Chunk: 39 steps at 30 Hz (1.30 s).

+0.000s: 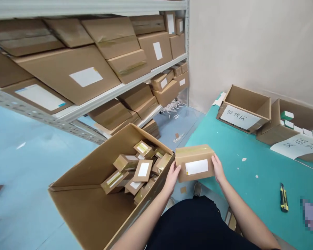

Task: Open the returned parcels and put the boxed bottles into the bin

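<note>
Between my two hands is a taped cardboard box [181, 166] with a white label on its near side. My left hand [173, 173] grips its left end, and my right hand [218, 168] grips its right end. The box is held in the air, between the large open carton [94, 215] on the left and the edge of the green-topped table [240, 194] on the right. Inside the carton lie several small taped boxes [143, 171], heaped toward its right side, many with white labels.
A metal shelf [135, 91] full of labelled cartons stands on the left. On the table are a yellow and black box cutter [283, 198] and two open bins, a left one [225, 107] and a right one [268, 130], with handwritten signs. Paper scraps [172, 107] litter the floor.
</note>
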Each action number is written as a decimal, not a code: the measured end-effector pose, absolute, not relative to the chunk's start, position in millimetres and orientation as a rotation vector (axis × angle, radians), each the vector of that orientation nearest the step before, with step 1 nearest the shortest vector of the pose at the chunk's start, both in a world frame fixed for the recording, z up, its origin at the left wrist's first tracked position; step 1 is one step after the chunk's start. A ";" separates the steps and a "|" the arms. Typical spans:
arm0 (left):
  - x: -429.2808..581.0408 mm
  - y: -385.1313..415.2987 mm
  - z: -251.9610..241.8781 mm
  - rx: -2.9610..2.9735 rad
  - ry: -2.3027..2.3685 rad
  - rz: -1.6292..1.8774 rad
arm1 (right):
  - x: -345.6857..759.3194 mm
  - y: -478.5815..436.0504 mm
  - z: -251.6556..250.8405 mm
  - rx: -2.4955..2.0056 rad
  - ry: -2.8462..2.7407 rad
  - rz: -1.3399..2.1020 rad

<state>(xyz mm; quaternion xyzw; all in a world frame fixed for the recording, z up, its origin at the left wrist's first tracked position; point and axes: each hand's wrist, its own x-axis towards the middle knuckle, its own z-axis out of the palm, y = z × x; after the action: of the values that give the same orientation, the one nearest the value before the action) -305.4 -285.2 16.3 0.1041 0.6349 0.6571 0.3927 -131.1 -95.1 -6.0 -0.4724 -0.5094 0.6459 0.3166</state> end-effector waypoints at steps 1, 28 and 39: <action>-301.6 -271.8 13.3 0.260 1.615 1.652 | -126.5 -79.8 -10.0 -1.250 -1.340 1.691; -252.3 -136.1 -48.2 0.030 1.682 1.431 | -171.9 140.5 -74.7 -1.181 -1.582 1.689; -262.6 -136.2 -54.0 -0.014 1.523 1.281 | -189.8 148.6 -76.7 -1.218 -1.614 1.621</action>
<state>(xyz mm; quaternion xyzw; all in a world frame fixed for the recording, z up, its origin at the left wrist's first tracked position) -262.6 -136.2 -54.0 -0.0060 0.6419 0.5401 0.5443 -189.8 148.6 -76.7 -0.4523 -0.5994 0.6021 0.2713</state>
